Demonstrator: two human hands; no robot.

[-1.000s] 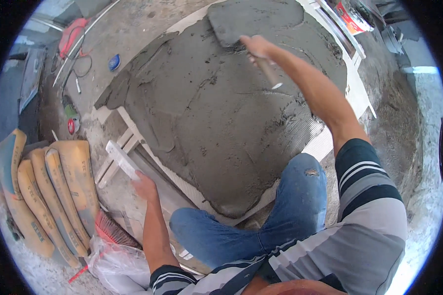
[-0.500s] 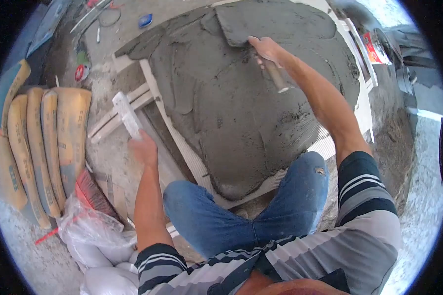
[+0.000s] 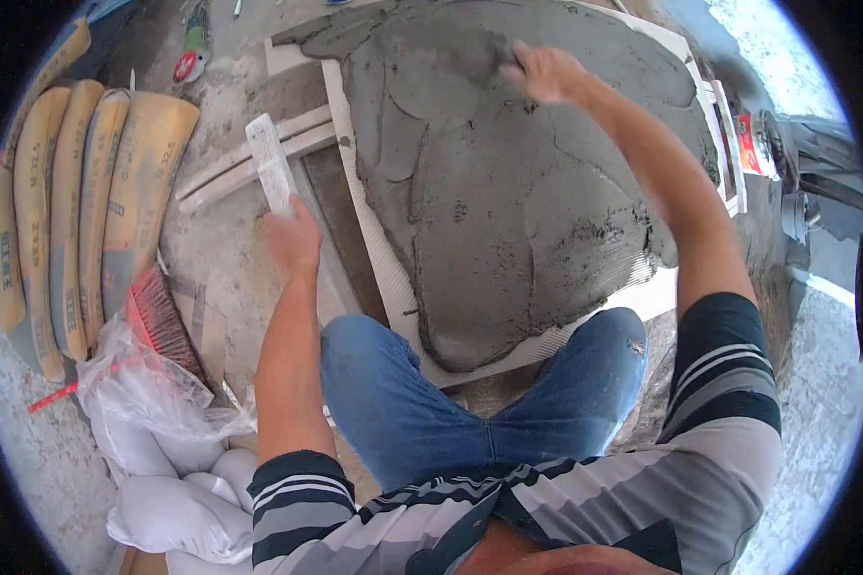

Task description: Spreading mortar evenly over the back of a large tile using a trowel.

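Note:
My left hand grips a long whitish bar near the left edge of the slab of wet grey mortar. My right hand is closed on a trowel over the far part of the mortar; its blade is a dark blur against the grey, and the handle is mostly hidden. The mortar lies spread on a pale ridged sheet with ragged margins, resting on white slatted pieces. My bent knees are at the slab's near edge.
Yellow paper sacks stand at the left, with a red broom, plastic wrap and white sacks below. A green and red power tool lies at the back left. A red and white bucket and grey metal items are at the right.
My right hand has moved with the trowel across the far mortar, now blurred. My left hand still holds the bar. The camera view has shifted, so the surroundings sit higher in the picture.

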